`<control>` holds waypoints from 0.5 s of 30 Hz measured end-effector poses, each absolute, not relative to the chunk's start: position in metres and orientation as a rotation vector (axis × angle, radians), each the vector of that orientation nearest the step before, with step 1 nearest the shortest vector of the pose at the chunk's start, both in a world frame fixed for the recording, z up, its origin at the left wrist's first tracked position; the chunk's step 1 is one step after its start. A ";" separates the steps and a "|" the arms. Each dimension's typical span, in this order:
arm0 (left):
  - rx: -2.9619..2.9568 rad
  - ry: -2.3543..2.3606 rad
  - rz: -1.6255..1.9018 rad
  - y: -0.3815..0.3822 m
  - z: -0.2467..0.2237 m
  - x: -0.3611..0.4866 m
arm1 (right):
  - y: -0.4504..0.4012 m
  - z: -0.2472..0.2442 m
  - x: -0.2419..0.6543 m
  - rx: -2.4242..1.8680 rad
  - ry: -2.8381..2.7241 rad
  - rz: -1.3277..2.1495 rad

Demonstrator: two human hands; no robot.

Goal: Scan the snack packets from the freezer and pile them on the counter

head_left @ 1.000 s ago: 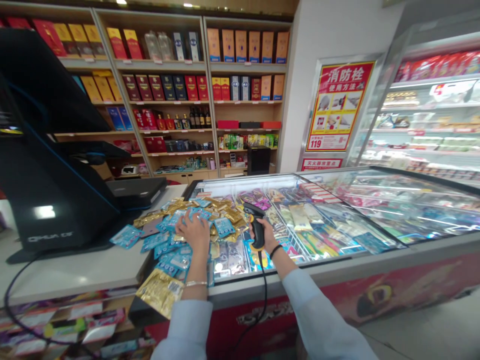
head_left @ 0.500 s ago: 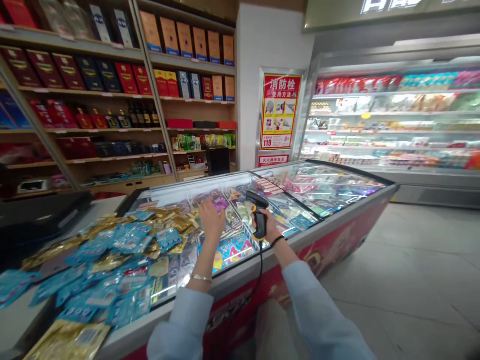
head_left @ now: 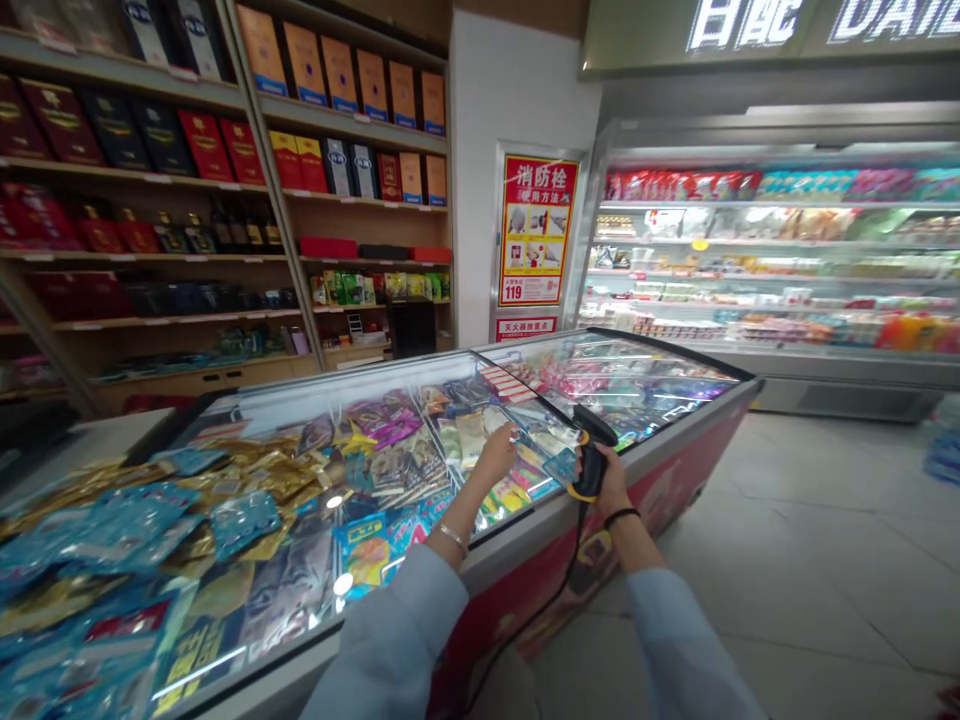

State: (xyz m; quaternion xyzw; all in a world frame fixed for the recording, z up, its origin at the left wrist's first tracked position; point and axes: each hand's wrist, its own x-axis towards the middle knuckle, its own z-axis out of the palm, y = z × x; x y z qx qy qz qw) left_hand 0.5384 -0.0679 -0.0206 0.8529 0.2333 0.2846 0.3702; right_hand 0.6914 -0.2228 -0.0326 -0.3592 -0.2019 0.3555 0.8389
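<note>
A black barcode scanner (head_left: 591, 460) with yellow trim

scanner handle (head_left: 591, 462) hidden by r hand (head_left: 613, 490), fridge pkgs (head_left: 780, 270) blurred, unreadable

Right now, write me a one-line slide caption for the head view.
Right hand grips a corded barcode scanner, left hand reaches over a glass-topped chest freezer strewn with foil packets.
</note>
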 end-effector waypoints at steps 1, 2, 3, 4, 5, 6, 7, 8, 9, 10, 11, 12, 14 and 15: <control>2.131 0.625 0.644 -0.071 -0.024 0.549 | -0.222 -0.033 0.694 -0.761 -0.411 0.750; 2.085 0.649 0.575 -0.073 -0.028 0.558 | -0.222 -0.033 0.696 -0.761 -0.396 0.751; 2.054 0.667 0.520 -0.076 -0.031 0.566 | -0.221 -0.033 0.697 -0.760 -0.380 0.752; 2.039 0.678 0.482 -0.078 -0.033 0.572 | -0.220 -0.033 0.698 -0.757 -0.367 0.753; 2.034 0.684 0.455 -0.081 -0.034 0.578 | -0.218 -0.033 0.698 -0.753 -0.357 0.753; 2.030 0.690 0.433 -0.083 -0.035 0.582 | -0.217 -0.034 0.697 -0.750 -0.350 0.754; 2.029 0.699 0.418 -0.084 -0.035 0.586 | -0.216 -0.035 0.696 -0.751 -0.346 0.753; 2.032 0.711 0.412 -0.085 -0.035 0.588 | -0.215 -0.036 0.695 -0.755 -0.343 0.752; 2.037 0.726 0.411 -0.086 -0.035 0.590 | -0.214 -0.037 0.695 -0.765 -0.345 0.750; 2.042 0.740 0.412 -0.087 -0.034 0.592 | -0.213 -0.038 0.694 -0.777 -0.350 0.749; 2.045 0.751 0.415 -0.088 -0.034 0.593 | -0.213 -0.039 0.693 -0.790 -0.358 0.749; 2.042 0.759 0.419 -0.089 -0.034 0.594 | -0.213 -0.040 0.693 -0.802 -0.369 0.746; 2.014 0.773 0.430 -0.089 -0.035 0.594 | -0.213 -0.040 0.692 -0.821 -0.403 0.735; 1.988 0.785 0.439 -0.087 -0.034 0.592 | -0.212 -0.040 0.692 -0.828 -0.420 0.729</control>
